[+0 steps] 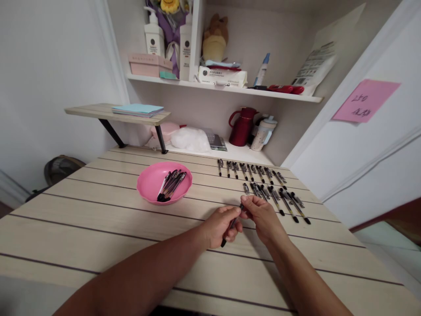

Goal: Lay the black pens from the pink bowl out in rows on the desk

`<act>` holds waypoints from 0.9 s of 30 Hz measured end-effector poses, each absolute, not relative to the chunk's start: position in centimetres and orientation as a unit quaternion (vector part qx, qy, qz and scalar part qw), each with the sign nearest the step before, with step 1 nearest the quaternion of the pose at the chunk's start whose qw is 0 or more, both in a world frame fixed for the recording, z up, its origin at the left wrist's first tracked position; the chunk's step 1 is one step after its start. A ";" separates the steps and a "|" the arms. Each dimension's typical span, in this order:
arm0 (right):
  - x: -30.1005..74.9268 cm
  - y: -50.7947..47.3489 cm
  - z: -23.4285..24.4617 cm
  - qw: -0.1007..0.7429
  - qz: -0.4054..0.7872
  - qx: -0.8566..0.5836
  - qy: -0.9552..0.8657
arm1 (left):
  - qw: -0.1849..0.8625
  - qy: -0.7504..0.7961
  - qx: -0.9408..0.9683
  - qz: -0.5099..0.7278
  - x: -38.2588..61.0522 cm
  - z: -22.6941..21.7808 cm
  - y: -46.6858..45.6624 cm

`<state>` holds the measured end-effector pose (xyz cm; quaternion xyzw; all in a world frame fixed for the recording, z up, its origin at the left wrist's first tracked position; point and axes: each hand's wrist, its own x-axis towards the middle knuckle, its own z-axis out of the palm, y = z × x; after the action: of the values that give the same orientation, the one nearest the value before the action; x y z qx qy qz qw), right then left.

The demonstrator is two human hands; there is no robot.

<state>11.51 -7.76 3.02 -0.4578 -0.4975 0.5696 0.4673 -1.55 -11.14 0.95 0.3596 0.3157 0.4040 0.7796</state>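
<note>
My left hand [221,224] is wrapped round a pen [224,242], whose black end sticks out below the fingers. At the pen's upper end, the thumb and fingertips of my right hand [261,216] are pinched on it, touching the left fingers. Whether a cap is between the right fingertips is hidden. Just beyond the hands lies a front row of black pens [275,200], with a back row of pens [244,171] behind it. Several more pens [172,185] lie in a pink bowl [144,182] to the left.
The slatted wooden table [108,210] holds a small raised shelf [95,112] with blue-topped papers [138,109]. Against the back wall stand a red jug [242,127], a pale bottle [264,134] and a white plastic bag [190,139]. A white shelf [184,83] runs above.
</note>
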 end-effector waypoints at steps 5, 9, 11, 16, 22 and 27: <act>11.3 -8.1 3.1 0.474 0.622 -0.402 -0.477 | 0.783 0.322 0.350 0.401 -1.6 1.0 -11.1; 11.4 -8.3 2.9 0.448 0.644 -0.400 -0.474 | 0.783 0.321 0.353 0.400 -1.6 1.0 -11.0; 11.4 -8.2 2.8 0.437 0.648 -0.392 -0.486 | 0.782 0.323 0.352 0.401 -1.6 1.1 -11.1; 11.5 -8.1 2.8 0.461 0.671 -0.366 -0.452 | 0.783 0.322 0.350 0.401 -1.6 1.1 -11.1; 11.5 -8.1 2.8 0.475 0.657 -0.356 -0.464 | 0.783 0.316 0.359 0.397 -1.6 1.0 -11.0; 11.6 -8.2 2.7 0.453 0.685 -0.342 -0.456 | 0.782 0.320 0.360 0.396 -1.6 1.0 -11.0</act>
<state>11.58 -8.24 2.69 -0.3422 -0.4563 0.6854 0.4526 -1.62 -11.05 1.05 0.3603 0.3199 0.3958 0.7818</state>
